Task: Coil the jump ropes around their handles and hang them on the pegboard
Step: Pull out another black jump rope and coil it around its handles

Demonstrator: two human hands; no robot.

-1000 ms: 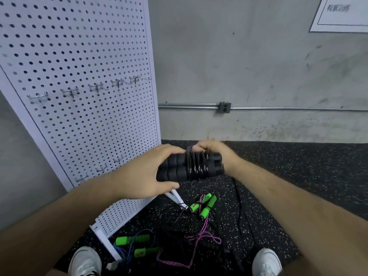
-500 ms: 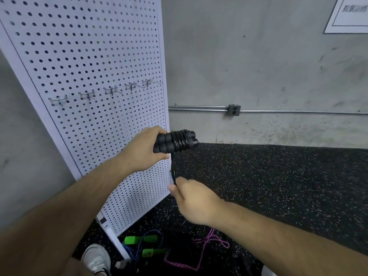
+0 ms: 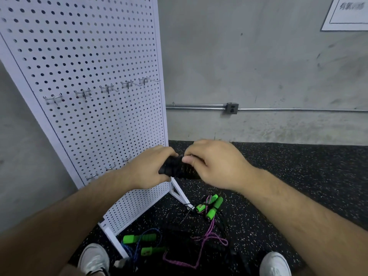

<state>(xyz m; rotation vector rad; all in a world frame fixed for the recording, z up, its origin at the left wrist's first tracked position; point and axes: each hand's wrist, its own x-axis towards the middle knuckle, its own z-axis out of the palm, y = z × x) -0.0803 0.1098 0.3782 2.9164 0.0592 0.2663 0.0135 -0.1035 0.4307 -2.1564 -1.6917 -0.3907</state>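
My left hand (image 3: 148, 168) grips the left end of a pair of black jump rope handles (image 3: 177, 169) with black rope wound around them. My right hand (image 3: 214, 164) holds the bundle's right end, thumb and fingers curled over the coils. I hold the bundle at waist height, just in front of the lower right corner of the white pegboard (image 3: 89, 62). A row of metal hooks (image 3: 107, 88) crosses the board's middle; a lower row of hooks (image 3: 111, 167) sits just left of my left hand. All the hooks are bare.
On the speckled black floor lie a pink rope with green handles (image 3: 212, 206) and a blue rope with green handles (image 3: 137, 239), tangled with black rope. The pegboard's white foot (image 3: 180, 193) juts out. My shoes (image 3: 93, 257) stand below. A concrete wall with conduit (image 3: 199, 106) lies behind.
My right hand came up from below, where it pulled the rope's loose end, and now holds the bundle's right end. The bundle dropped lower in view, and the camera tilted down.
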